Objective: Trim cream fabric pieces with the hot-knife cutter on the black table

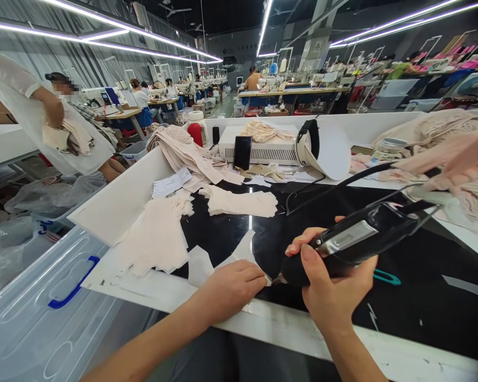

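My right hand (330, 284) is wrapped round a black corded hand tool (356, 239), its tip pointing down-left at the black worktop (422, 297). My left hand (234, 284) lies fingers together on a pale translucent cut piece (239, 253), pinning it right beside the tool's tip. Several cream fabric pieces (157, 239) lie to the left of it, and another folded one (239, 201) sits further back.
A white box unit (263, 151) with a black phone (242, 152) leaning on it stands at the back, beside a white lamp shade (326, 148). Pink garments (458, 154) pile up on the right. Clear plastic bins (43, 313) sit at the left. Other workers stand further off.
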A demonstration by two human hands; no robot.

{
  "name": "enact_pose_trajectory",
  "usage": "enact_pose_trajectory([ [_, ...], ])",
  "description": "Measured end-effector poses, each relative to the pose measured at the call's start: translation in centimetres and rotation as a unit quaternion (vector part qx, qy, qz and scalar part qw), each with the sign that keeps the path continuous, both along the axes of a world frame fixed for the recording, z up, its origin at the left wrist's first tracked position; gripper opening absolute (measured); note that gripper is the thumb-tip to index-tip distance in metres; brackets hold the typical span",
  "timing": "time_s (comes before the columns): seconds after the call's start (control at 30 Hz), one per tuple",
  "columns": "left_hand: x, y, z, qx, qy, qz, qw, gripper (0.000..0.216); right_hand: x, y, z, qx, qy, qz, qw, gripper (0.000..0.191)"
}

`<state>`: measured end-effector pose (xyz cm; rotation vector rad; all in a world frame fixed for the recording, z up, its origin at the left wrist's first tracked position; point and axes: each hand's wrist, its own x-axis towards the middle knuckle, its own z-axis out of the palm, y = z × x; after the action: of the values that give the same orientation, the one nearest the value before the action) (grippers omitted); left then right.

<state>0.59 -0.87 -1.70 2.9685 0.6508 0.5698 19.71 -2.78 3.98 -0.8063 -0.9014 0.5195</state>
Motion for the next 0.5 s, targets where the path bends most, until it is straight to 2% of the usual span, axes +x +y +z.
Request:
enact_pose_trajectory([
  [0.3,0.01,-0.27,0.23,0.079,-0.023,0.017,0.996,0.025,-0.04,0.08,0.01,0.017,-0.001,0.003,1.0,0.049],
  [0.5,-0.33,-0.32,0.18,0.02,-0.017,0.024,0.999,0.023,-0.07,-0.12,0.0,0.013,-0.002,0.007,1.0,0.052],
])
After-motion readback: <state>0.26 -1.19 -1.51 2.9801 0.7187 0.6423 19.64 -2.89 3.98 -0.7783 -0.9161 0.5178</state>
